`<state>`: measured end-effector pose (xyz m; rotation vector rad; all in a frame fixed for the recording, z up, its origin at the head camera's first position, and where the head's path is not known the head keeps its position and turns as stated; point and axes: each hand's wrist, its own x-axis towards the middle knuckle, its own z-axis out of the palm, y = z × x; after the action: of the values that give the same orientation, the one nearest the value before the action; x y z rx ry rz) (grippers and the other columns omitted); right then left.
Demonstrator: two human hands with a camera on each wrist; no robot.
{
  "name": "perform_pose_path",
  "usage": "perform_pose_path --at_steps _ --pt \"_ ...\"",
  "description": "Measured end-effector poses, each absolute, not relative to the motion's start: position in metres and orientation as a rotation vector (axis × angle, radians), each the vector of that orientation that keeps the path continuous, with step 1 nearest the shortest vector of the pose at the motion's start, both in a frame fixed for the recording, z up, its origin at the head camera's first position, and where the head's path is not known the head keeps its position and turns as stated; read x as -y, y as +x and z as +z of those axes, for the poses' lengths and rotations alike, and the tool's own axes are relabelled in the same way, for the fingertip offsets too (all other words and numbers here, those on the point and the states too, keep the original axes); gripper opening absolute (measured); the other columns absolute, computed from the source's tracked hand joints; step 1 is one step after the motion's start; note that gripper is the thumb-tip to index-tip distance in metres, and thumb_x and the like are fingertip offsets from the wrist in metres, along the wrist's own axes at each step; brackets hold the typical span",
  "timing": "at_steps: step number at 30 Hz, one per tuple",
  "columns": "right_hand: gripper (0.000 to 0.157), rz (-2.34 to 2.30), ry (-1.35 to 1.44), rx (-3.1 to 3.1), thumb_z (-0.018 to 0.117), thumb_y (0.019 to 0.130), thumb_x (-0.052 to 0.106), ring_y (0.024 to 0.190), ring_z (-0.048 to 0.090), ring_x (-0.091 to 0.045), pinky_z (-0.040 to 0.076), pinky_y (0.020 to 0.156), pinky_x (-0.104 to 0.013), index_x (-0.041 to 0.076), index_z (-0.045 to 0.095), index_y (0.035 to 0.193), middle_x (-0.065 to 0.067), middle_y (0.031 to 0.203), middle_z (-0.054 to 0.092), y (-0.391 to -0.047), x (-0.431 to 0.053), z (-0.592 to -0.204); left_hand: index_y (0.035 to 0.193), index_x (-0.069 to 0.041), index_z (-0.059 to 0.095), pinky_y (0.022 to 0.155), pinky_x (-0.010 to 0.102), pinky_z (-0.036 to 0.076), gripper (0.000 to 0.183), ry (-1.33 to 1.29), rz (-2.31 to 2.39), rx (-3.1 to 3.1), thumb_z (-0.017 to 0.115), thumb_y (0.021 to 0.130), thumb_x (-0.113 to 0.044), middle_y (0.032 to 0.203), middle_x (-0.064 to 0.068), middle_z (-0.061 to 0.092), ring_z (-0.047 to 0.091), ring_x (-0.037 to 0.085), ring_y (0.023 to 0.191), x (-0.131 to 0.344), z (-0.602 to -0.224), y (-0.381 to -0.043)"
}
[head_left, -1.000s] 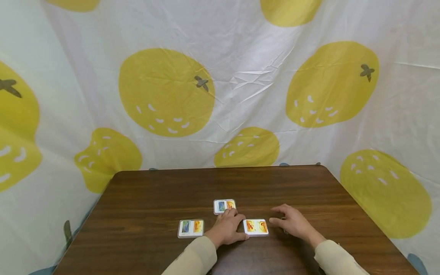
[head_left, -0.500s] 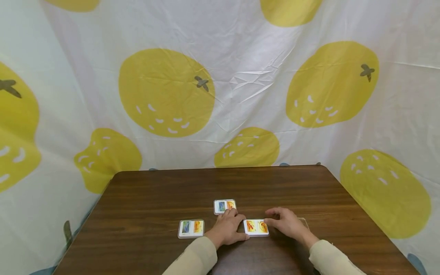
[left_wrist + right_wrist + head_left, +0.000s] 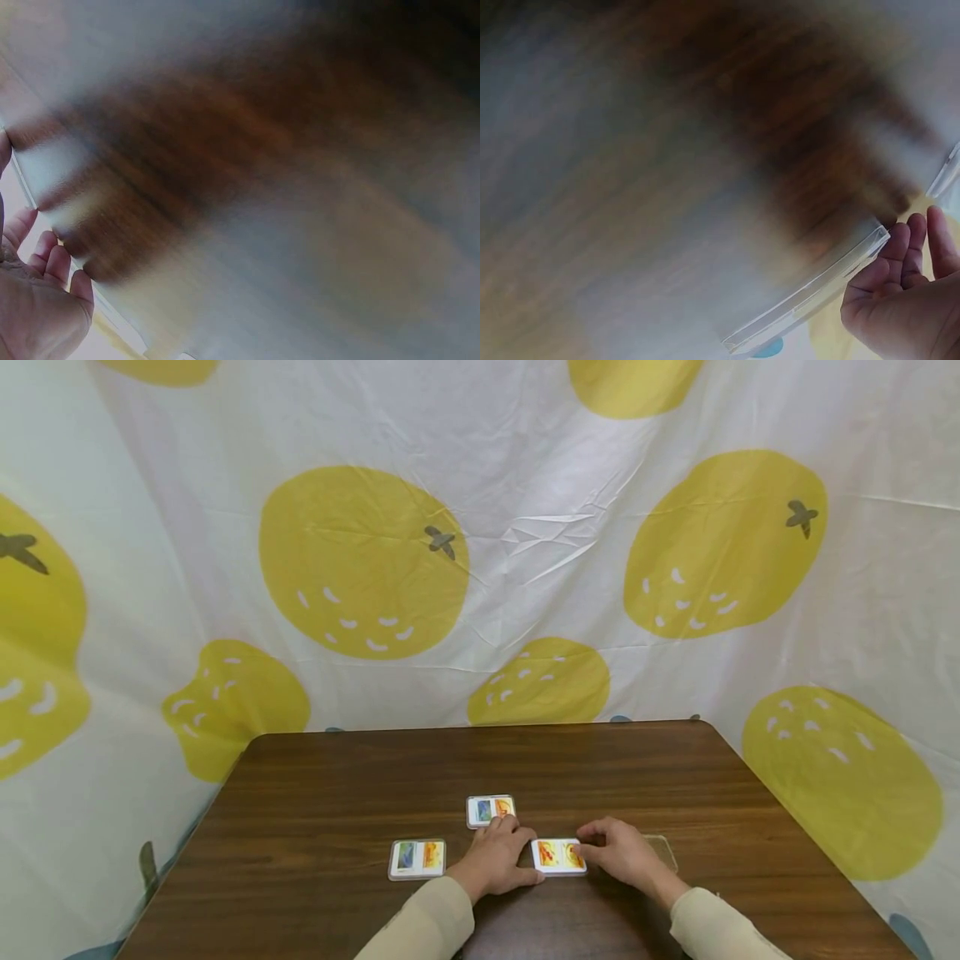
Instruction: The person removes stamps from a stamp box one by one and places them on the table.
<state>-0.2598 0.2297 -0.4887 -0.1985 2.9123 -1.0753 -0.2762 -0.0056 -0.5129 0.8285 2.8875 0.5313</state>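
Note:
In the head view, a card (image 3: 548,855) with two orange-and-yellow pictures lies flat in a clear case between the hands. My left hand (image 3: 491,858) rests on the table at its left, with the thumb at the near left corner and the index finger by the far left corner. My right hand (image 3: 626,854) reaches in from the right, its thumb tip over the card's right edge and its index finger close to the far right corner. Two more cased pictures lie nearby: one card (image 3: 491,810) beyond the left fingertips, another card (image 3: 417,858) left of that hand.
A clear plastic case part (image 3: 663,852) lies behind the right hand, partly hidden by it; its long transparent edge shows in the right wrist view. The dark wooden table (image 3: 300,843) ends at a lemon-print curtain (image 3: 540,593).
My right hand has moved left to the card's right edge, and its thumb and index finger have drawn closer together. The clear plastic part has come into sight behind it. The left hand stays put.

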Motion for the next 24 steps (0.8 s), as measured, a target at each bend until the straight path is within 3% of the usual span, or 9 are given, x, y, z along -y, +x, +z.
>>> perform_pose_path --at_steps 24 --pt "0.021 -0.902 -0.215 -3.013 0.08 0.083 0.028 0.092 0.061 -0.021 0.047 0.082 -0.049 0.013 0.075 0.096 -0.001 0.097 0.066 -0.2627 -0.2292 -0.4931 0.135 -0.02 0.058 0.096 0.043 0.037 0.06 0.836 0.529 -2.897 0.07 0.087 -0.054 0.128 0.004 0.049 0.043 0.021 0.115 0.0059 -0.5137 -0.2765"
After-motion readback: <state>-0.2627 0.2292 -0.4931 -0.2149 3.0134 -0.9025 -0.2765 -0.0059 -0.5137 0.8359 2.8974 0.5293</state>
